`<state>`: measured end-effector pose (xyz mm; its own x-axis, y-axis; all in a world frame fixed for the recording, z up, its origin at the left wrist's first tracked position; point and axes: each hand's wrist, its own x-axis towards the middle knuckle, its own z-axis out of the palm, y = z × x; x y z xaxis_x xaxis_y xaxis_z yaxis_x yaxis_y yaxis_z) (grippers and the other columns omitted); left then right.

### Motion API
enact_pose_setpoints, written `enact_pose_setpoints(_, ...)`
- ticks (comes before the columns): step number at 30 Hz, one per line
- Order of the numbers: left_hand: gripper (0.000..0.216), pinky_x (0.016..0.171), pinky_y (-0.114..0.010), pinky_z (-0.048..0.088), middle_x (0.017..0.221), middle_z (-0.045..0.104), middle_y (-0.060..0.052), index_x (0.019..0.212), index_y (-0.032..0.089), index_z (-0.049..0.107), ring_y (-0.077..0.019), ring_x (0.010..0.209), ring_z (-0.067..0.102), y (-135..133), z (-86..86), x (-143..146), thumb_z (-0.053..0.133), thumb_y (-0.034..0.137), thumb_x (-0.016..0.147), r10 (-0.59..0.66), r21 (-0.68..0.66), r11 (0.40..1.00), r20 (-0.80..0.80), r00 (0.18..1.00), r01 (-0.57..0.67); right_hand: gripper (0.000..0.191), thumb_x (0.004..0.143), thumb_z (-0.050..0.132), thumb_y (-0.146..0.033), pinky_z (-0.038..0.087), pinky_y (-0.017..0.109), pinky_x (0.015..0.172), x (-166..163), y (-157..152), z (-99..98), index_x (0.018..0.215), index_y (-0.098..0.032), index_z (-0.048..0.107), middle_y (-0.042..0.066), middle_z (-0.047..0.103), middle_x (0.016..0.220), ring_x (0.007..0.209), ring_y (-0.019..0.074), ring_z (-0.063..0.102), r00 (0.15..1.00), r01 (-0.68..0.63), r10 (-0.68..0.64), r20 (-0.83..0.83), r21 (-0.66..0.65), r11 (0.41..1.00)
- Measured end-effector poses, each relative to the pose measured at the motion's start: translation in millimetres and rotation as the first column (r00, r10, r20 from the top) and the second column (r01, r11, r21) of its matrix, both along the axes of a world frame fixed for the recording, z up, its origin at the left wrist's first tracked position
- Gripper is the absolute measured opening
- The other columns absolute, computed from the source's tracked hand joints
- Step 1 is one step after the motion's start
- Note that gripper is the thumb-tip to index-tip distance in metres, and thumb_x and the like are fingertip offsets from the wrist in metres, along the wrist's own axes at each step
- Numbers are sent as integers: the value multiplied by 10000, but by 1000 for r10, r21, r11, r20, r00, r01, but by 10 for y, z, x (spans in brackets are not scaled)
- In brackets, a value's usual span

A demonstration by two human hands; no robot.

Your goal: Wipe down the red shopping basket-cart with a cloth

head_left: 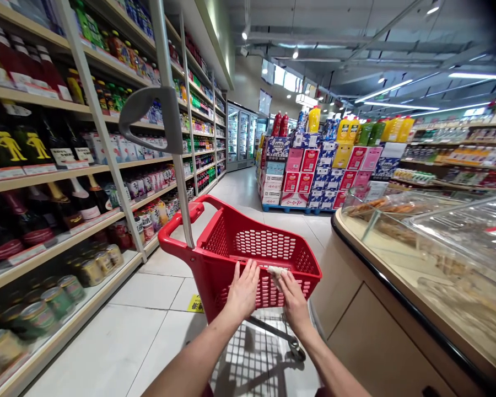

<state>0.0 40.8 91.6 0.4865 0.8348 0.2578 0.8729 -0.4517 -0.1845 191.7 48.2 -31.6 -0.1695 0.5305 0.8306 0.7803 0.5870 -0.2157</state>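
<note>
A red shopping cart [268, 226] with perforated basket walls stands in front of me, its grey handle [171, 118] rising on a metal pole at the left. My left hand [243, 292] lies at the near rim of the basket, fingers stretched out and holding nothing. Just to its right, my right hand [293, 298] presses a crumpled white cloth [276, 271] against the same rim. Parts of the cloth are hidden beneath the fingers. No goods show inside the basket.
Shelves of bottles and cans [78, 220] line the left side. On the right, a curved counter [364, 270] with clear covers holds baked food. Ahead stand stacked drink cartons [301, 176] on a blue pallet [273, 208], with glass-door fridges [240, 132] further back.
</note>
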Motion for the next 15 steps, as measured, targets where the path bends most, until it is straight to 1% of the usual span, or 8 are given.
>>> enact_pose_setpoints(3, 578, 1078, -499, 114, 1428, 277, -129, 1333, 71, 313, -236, 1342, 153, 13, -30, 74, 363, 178, 768, 10, -20, 1000, -13, 1000, -10, 541, 853, 328, -60, 413, 380, 993, 141, -22, -78, 1334, -306, 320, 10, 447, 1334, 1264, 153, 348, 998, -9, 13, 57, -58, 998)
enact_pose_setpoints(5, 577, 1080, -494, 106, 1418, 297, -142, 1328, 66, 324, -243, 1335, 177, 14, -34, 107, 369, 182, 765, 26, -23, 999, -8, 1000, -27, 535, 856, 331, -66, 405, 403, 997, 254, -36, -95, 1336, -302, 319, 20, 435, 1343, 1273, 168, 334, 998, 27, -22, 63, -76, 997)
enact_pose_setpoints(7, 586, 1080, -496, 94, 1411, 306, -152, 1331, 59, 316, -249, 1332, 187, 12, -29, 142, 371, 181, 760, 36, -31, 999, 2, 999, -36, 537, 857, 324, -65, 361, 450, 1022, 355, -31, -78, 1344, -291, 307, 32, 402, 1366, 1295, 193, 291, 996, 85, -84, 18, -50, 995)
enact_pose_setpoints(9, 608, 1080, -495, 88, 1424, 280, -145, 1340, 60, 295, -247, 1338, 165, 10, -28, 181, 372, 168, 747, 34, -46, 998, 6, 999, -34, 527, 862, 323, -73, 342, 454, 1035, 430, -33, -95, 1347, -279, 307, 38, 394, 1372, 1297, 197, 286, 992, 120, -121, -21, -30, 992)
enact_pose_setpoints(10, 623, 1079, -492, 90, 1434, 258, -137, 1345, 64, 285, -243, 1342, 148, 9, -32, 198, 374, 160, 737, 30, -55, 998, 4, 1000, -30, 517, 865, 330, -83, 357, 436, 1030, 460, -47, -131, 1344, -278, 317, 36, 405, 1365, 1289, 190, 305, 992, 124, -125, -18, -36, 992)
enact_pose_setpoints(13, 659, 1077, -493, 93, 1450, 205, -133, 1352, 65, 269, -240, 1349, 115, 7, -60, 225, 384, 152, 709, 20, -89, 996, 2, 1000, -20, 515, 856, 338, -83, 424, 381, 983, 556, -124, -282, 1325, -297, 353, 14, 460, 1324, 1249, 166, 376, 991, 127, -122, 52, -99, 987)
enact_pose_setpoints(15, 669, 1077, -500, 80, 1451, 196, -140, 1352, 52, 262, -241, 1350, 103, 3, -79, 227, 387, 169, 705, 15, -106, 994, 15, 1000, -13, 556, 836, 310, -44, 416, 397, 988, 634, -145, -312, 1322, -311, 354, 2, 456, 1327, 1255, 169, 368, 987, 157, -151, 61, -119, 980)
